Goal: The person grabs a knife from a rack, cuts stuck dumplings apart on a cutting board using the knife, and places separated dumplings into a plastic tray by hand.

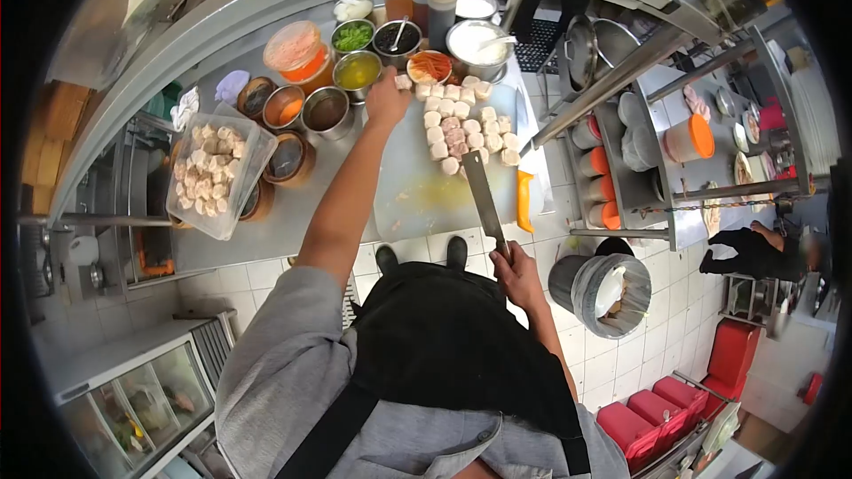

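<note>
My right hand point(519, 275) is closed round the handle of a broad-bladed kitchen knife point(481, 193), its blade pointing away from me over the cutting board point(404, 213). Several pale chunks point(473, 126), a few pinker in the middle, sit in rough rows on the board. At the board's far left, my left hand point(388, 99) is closed, with a pale chunk point(403, 82) at its fingertips. Near that hand stand a metal pot of yellow-green liquid point(358, 71) and a pot of dark liquid point(327, 113). A yellow-handled tool point(524, 201) lies along the board's right edge.
A clear plastic tub point(213, 170) of similar chunks stands at the left. Beyond the board are bowls of chopped greens point(353, 35), orange shreds point(429, 66) and white cream point(479, 43). A lined bin point(612, 297) stands on the floor at right. Another person point(754, 253) is at far right.
</note>
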`<state>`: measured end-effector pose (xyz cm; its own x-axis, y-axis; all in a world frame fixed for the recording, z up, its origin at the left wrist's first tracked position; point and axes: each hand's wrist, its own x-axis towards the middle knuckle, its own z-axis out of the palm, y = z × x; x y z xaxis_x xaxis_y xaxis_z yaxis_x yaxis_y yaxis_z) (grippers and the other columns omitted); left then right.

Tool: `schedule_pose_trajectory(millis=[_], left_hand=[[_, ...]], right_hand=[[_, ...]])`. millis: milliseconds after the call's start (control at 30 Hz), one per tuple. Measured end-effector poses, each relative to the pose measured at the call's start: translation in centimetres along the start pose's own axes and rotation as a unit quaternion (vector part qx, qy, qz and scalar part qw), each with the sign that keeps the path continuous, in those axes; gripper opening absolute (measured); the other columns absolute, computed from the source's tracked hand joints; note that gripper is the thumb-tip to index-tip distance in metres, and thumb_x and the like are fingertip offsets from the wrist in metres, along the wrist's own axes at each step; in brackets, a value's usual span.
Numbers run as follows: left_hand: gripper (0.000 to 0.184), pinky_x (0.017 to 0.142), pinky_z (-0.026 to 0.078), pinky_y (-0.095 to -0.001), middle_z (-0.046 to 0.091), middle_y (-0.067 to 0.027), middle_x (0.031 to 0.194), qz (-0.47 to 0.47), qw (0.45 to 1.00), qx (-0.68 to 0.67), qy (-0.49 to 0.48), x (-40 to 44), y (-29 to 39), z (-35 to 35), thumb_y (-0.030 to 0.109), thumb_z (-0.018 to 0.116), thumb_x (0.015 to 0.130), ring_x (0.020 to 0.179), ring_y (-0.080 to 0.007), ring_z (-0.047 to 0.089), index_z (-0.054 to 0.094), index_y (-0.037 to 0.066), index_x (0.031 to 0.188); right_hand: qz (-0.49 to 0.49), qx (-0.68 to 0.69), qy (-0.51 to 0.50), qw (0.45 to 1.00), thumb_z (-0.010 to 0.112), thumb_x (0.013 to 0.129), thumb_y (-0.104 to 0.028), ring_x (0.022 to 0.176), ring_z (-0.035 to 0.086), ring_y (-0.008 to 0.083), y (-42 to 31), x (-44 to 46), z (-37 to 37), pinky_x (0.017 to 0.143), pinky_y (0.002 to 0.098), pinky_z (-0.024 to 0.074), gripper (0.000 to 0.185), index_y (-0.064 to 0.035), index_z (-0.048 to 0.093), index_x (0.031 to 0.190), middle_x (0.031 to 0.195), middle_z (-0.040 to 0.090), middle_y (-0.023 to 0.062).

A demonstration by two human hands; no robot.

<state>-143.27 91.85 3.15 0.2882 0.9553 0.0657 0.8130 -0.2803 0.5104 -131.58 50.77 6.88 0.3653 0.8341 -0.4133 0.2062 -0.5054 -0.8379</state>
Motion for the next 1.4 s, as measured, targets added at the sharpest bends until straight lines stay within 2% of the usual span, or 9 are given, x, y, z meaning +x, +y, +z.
schedule_pose_trajectory(millis=[167, 233, 567, 733, 867, 933, 1033, 1200, 1400], left_hand=[[0.042, 0.077, 0.053, -0.0501, 0.061, -0.0175, 0.112, 0.155, 0.979, -0.089, 0.093, -11.0, -4.2, -0.9, 0.014, 0.068, 0.08, 0.099, -0.0385, 0.064, 0.055, 0.009, 0.12], [0.04, 0.076, 0.053, -0.047, 0.056, -0.0129, 0.116, 0.204, 0.977, -0.051, -0.025, -15.0, -4.8, -1.5, 0.011, 0.07, 0.081, 0.096, -0.0369, 0.064, 0.055, 0.008, 0.118], [0.042, 0.079, 0.052, -0.0447, 0.058, -0.0133, 0.113, 0.149, 0.974, -0.168, 0.029, -17.8, -4.8, -0.8, 0.016, 0.076, 0.08, 0.095, -0.0367, 0.064, 0.056, 0.004, 0.115], [0.039, 0.081, 0.051, -0.0444, 0.061, -0.0168, 0.106, 0.109, 0.965, -0.234, 0.052, -18.3, -4.8, 0.2, 0.015, 0.077, 0.08, 0.095, -0.0385, 0.063, 0.057, 0.001, 0.111], [0.037, 0.081, 0.051, -0.0435, 0.062, -0.0184, 0.104, 0.094, 0.959, -0.259, 0.068, -18.7, -4.8, 0.3, 0.013, 0.077, 0.079, 0.094, -0.0388, 0.063, 0.057, 0.0, 0.108], [0.037, 0.081, 0.051, -0.0428, 0.062, -0.019, 0.103, 0.103, 0.959, -0.255, 0.076, -18.8, -5.0, 0.3, 0.01, 0.078, 0.078, 0.093, -0.0386, 0.063, 0.057, -0.001, 0.107], [0.039, 0.08, 0.051, -0.0426, 0.062, -0.019, 0.103, 0.103, 0.96, -0.248, 0.079, -18.6, -5.1, 0.8, 0.009, 0.079, 0.076, 0.093, -0.0385, 0.063, 0.057, -0.001, 0.107], [0.043, 0.079, 0.052, -0.0424, 0.061, -0.0184, 0.103, 0.087, 0.961, -0.254, 0.071, -18.3, -5.5, 1.5, 0.012, 0.08, 0.075, 0.094, -0.0377, 0.063, 0.057, 0.0, 0.11], [0.057, 0.078, 0.055, -0.0429, 0.057, -0.02, 0.118, 0.139, 0.985, -0.104, 0.014, -17.9, -2.0, -2.9, 0.027, 0.078, 0.08, 0.094, -0.035, 0.066, 0.056, 0.009, 0.129]], right_hand=[[-0.023, -0.002, -0.018, 1.0, 0.063, 0.097, -0.022, 0.057, 0.051, 0.0178, -0.2, 2.0, 0.6, 0.057, 0.0357, 0.0444, 0.025, 0.001, 0.054, 0.092, 0.063, 0.057, 0.0114], [-0.058, -0.034, -0.023, 0.997, 0.062, 0.097, -0.022, 0.057, 0.055, 0.0234, -1.6, 2.8, 1.2, 0.057, 0.0375, 0.0448, 0.025, 0.0012, 0.054, 0.093, 0.065, 0.058, 0.0148], [-0.194, -0.143, -0.038, 0.97, 0.06, 0.097, -0.02, 0.075, 0.063, 0.0486, -6.9, 7.9, 5.7, 0.064, 0.0503, 0.0479, 0.024, 0.0027, 0.053, 0.099, 0.076, 0.063, 0.0278], [-0.234, -0.151, -0.017, 0.96, 0.061, 0.096, -0.018, 0.074, 0.063, 0.0481, -9.7, 8.2, 6.1, 0.062, 0.0506, 0.0487, 0.023, 0.0017, 0.052, 0.104, 0.077, 0.064, 0.0266], [-0.307, -0.112, 0.042, 0.944, 0.059, 0.099, -0.02, 0.055, 0.056, 0.0352, -11.3, 7.8, 6.5, 0.056, 0.0411, 0.0456, 0.023, 0.0019, 0.051, 0.1, 0.064, 0.056, 0.0183], [-0.298, -0.105, 0.035, 0.948, 0.06, 0.097, -0.018, 0.073, 0.064, 0.0474, -11.2, 8.1, 6.8, 0.063, 0.0499, 0.0496, 0.025, 0.0026, 0.05, 0.105, 0.079, 0.065, 0.0261], [-0.231, -0.239, -0.026, 0.943, 0.059, 0.097, -0.022, 0.074, 0.064, 0.0482, -5.6, 11.9, 8.2, 0.065, 0.0509, 0.0494, 0.029, 0.0048, 0.05, 0.101, 0.079, 0.065, 0.0282], [-0.198, -0.185, -0.042, 0.962, 0.059, 0.097, -0.026, 0.076, 0.063, 0.05, -5.2, 11.2, 7.7, 0.067, 0.0507, 0.0491, 0.031, 0.005, 0.053, 0.094, 0.076, 0.064, 0.0287], [-0.115, -0.086, -0.007, 0.99, 0.058, 0.099, -0.028, 0.057, 0.064, 0.032, -7.9, 8.2, 4.4, 0.055, 0.0422, 0.0495, 0.03, 0.0023, 0.055, 0.098, 0.07, 0.063, 0.0203]])
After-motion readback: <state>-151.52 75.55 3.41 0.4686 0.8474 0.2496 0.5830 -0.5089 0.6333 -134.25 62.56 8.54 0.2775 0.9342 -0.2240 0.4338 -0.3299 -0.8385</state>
